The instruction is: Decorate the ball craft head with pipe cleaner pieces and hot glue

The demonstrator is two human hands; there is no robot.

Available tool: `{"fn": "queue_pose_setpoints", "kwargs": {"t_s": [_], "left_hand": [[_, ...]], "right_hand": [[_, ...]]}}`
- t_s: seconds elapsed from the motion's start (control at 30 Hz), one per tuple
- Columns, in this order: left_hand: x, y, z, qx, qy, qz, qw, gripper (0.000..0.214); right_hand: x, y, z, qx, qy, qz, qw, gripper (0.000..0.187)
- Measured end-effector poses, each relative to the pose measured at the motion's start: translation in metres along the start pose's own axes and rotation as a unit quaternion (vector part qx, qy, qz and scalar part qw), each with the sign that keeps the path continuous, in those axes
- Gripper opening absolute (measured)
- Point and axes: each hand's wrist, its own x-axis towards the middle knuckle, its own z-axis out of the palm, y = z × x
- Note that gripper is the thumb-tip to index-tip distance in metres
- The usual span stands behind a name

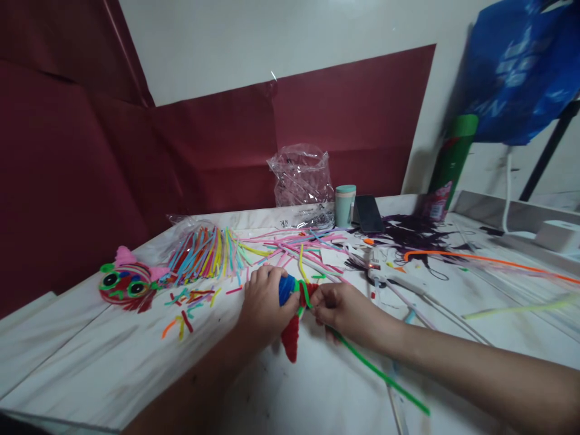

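My left hand (267, 302) is wrapped round a small craft figure of coiled pipe cleaners, with a blue part (286, 289) and a pointed red part (290, 339) showing past the fingers. Pinched in my right hand (338, 305) is a green pipe cleaner (385, 377). One stretch of it loops over the figure beside my left thumb, and its long loose end trails down to the right beneath my right forearm. Much of the figure is hidden by my left hand.
At left sits a finished-looking pipe-cleaner animal head (129, 283) near cut scraps (183, 311). Bundled pipe cleaners (206, 257) lie behind. A hot glue gun (385, 273), phone (368, 213), lidded cup (345, 205) and plastic bag (301, 178) stand or lie further back; an orange pipe cleaner (475, 258) is at right.
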Motion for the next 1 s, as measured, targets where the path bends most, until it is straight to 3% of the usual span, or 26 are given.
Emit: {"fn": "queue_pose_setpoints", "kwargs": {"t_s": [0.2,0.27,0.33,0.43,0.57,0.77,0.87,1.0], "left_hand": [[0.011,-0.018,-0.006,-0.099,-0.049,0.035,0.993,0.025],[0.013,-0.020,-0.009,-0.117,-0.063,0.049,0.990,0.026],[0.013,-0.021,-0.011,-0.125,-0.074,0.060,0.988,0.028],[0.013,-0.019,-0.012,-0.128,-0.085,0.087,0.984,0.028],[0.012,-0.019,-0.015,-0.135,-0.102,0.120,0.978,0.029],[0.022,-0.039,-0.024,-0.214,-0.196,0.176,0.941,0.036],[0.027,-0.049,-0.026,-0.257,-0.220,0.176,0.924,0.041],[0.028,-0.051,-0.024,-0.243,-0.218,0.154,0.933,0.042]], "right_hand": [[0.007,-0.030,-0.038,0.035,0.075,-0.025,0.996,0.006],[0.016,-0.033,-0.053,0.032,0.079,-0.010,0.996,0.002],[0.025,-0.031,-0.060,0.000,0.060,0.003,0.998,0.012],[0.034,-0.022,-0.054,-0.070,0.007,0.010,0.997,0.028],[0.043,-0.013,-0.033,-0.108,-0.057,-0.012,0.993,0.023],[0.053,-0.014,-0.030,0.017,-0.162,0.045,0.986,0.012],[0.049,-0.016,-0.029,0.058,-0.158,0.072,0.983,0.013],[0.042,-0.017,-0.019,0.024,-0.145,0.059,0.987,0.026]]}}
